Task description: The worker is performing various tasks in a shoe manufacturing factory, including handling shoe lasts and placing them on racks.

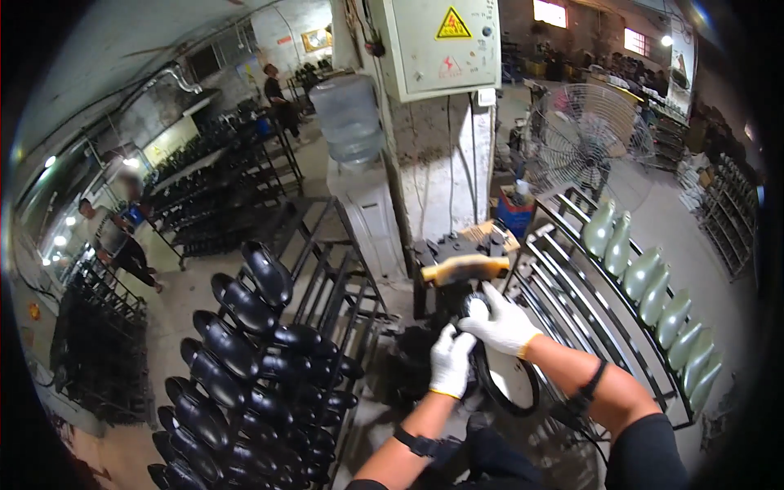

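Note:
Both my hands wear white knit gloves with yellow cuffs and are closed on a long shoe-shaped piece (532, 395) with a black rim and a pale face. My right hand (504, 325) grips its upper end from the right. On the left side of that end, my left hand (452, 359) has its fingers pressed in close to the right one. The gloves hide part of the piece. Just beyond them stands a dark machine (457, 247) with a worn yellow-orange pad (465, 268) across its front; the piece's far end is near that pad, and contact cannot be made out.
At left, a metal rack (347, 282) bears many glossy black shoe-shaped pieces (216, 343). Another rack (563, 314) at right carries several pale green ones (641, 273). Ahead are a water dispenser (359, 204), an electrical box (445, 49) and a large fan (588, 147). Other people stand far left.

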The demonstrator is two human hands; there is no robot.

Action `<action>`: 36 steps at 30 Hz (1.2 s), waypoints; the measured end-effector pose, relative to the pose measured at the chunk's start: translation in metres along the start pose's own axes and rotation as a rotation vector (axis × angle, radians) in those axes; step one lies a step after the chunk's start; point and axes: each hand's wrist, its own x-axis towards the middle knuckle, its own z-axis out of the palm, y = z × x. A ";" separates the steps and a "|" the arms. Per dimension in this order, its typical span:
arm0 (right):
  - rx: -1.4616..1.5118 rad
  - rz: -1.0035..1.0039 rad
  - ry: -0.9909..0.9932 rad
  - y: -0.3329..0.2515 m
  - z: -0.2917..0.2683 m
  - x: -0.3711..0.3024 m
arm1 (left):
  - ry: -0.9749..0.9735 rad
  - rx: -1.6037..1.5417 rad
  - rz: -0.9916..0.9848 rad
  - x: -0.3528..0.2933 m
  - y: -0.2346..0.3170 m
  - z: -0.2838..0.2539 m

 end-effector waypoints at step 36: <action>0.699 -0.077 0.245 0.023 0.036 -0.077 | -0.008 0.014 0.162 -0.044 -0.010 -0.003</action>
